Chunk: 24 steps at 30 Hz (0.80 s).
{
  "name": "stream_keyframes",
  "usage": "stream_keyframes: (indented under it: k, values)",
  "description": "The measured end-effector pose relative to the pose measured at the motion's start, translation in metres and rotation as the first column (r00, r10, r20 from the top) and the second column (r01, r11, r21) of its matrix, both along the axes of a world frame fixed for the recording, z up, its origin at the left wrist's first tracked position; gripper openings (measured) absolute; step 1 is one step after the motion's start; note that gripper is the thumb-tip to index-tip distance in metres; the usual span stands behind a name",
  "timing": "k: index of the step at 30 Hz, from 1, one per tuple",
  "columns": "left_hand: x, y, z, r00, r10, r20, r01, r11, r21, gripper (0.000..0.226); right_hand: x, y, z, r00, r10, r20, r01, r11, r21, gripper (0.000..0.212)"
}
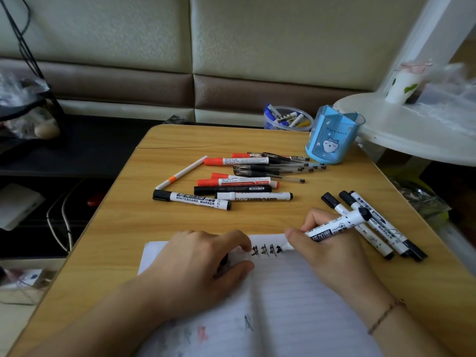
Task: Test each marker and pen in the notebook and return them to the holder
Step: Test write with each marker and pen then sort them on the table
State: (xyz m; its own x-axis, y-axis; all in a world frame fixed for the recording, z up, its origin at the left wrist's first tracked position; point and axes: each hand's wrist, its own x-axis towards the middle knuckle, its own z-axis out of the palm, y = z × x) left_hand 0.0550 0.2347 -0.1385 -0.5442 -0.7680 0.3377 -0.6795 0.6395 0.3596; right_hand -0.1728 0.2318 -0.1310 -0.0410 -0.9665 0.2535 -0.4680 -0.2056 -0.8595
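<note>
One whiteboard marker (337, 224) is in use right now – the right hand (332, 243) has its fingers curled round the barrel, tip down on the top edge of the open notebook (296, 292), just past a short row of black test marks (266, 251). The left hand (203, 261) lies on the notebook's left page, fingers bent; something dark shows under them, probably the marker's cap, though I cannot tell for sure. So the step in hand looks like the test scribble itself, early in the job: beyond the notebook a loose heap of markers and pens (247, 176) waits on the tabletop (128, 222), a lone black marker (192, 199) lies at its near left, and three black markers (373, 222) lie just to the notebook's right, touching or under the writing hand. Whether those three count as tested is not clear

The next move would call for capping this marker and carrying it to the blue holder (333, 135), which stands beyond the notebook at the far right of the tabletop and looks empty from here. The path over the three markers is open – but the holder stands close to the tabletop's edge, beside a white round shelf (412, 135), so a careless reach could nudge it off
</note>
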Motion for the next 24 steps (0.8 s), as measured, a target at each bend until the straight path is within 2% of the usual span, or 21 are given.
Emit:
stream_keyframes:
  k: [4,8,12,14,17,20,22,24]
  values:
    - [0.000,0.000,0.007,0.999,-0.039,0.023,0.040,0.998,-0.045,0.028,0.000,0.000,0.002,1.000,-0.007,-0.003,0.007,1.000,0.012,0.036]
    - [0.001,0.000,0.010,0.984,-0.155,-0.089,0.158,0.987,0.018,0.046,-0.002,-0.001,0.003,0.999,-0.006,0.033,0.005,0.999,0.037,0.037]
    - [0.002,0.001,0.003,0.964,-0.145,-0.225,0.184,0.969,0.166,0.071,-0.003,0.006,0.009,0.964,0.055,0.261,-0.068,0.997,0.041,0.022]
    - [0.000,0.002,0.001,0.948,-0.136,-0.288,0.200,0.958,0.206,0.062,-0.004,0.010,0.013,0.911,0.155,0.381,-0.178,0.984,0.026,0.017]
    - [-0.002,0.001,0.001,0.932,-0.075,-0.355,0.168,0.957,0.237,0.041,-0.006,0.014,0.013,0.819,0.307,0.484,-0.316,0.947,-0.066,0.031]
    - [-0.001,0.000,0.001,0.932,0.024,-0.362,0.086,0.955,0.284,0.044,-0.006,0.016,0.014,0.787,0.268,0.556,-0.272,0.959,-0.077,0.023]
    - [0.000,-0.001,0.003,0.932,0.062,-0.358,0.044,0.959,0.281,0.046,-0.005,0.016,0.016,0.793,0.248,0.557,-0.255,0.965,-0.066,0.012]
    - [-0.001,0.000,0.004,0.934,0.082,-0.347,0.013,0.965,0.263,0.044,-0.005,0.016,0.016,0.809,0.246,0.534,-0.254,0.965,-0.060,0.010]
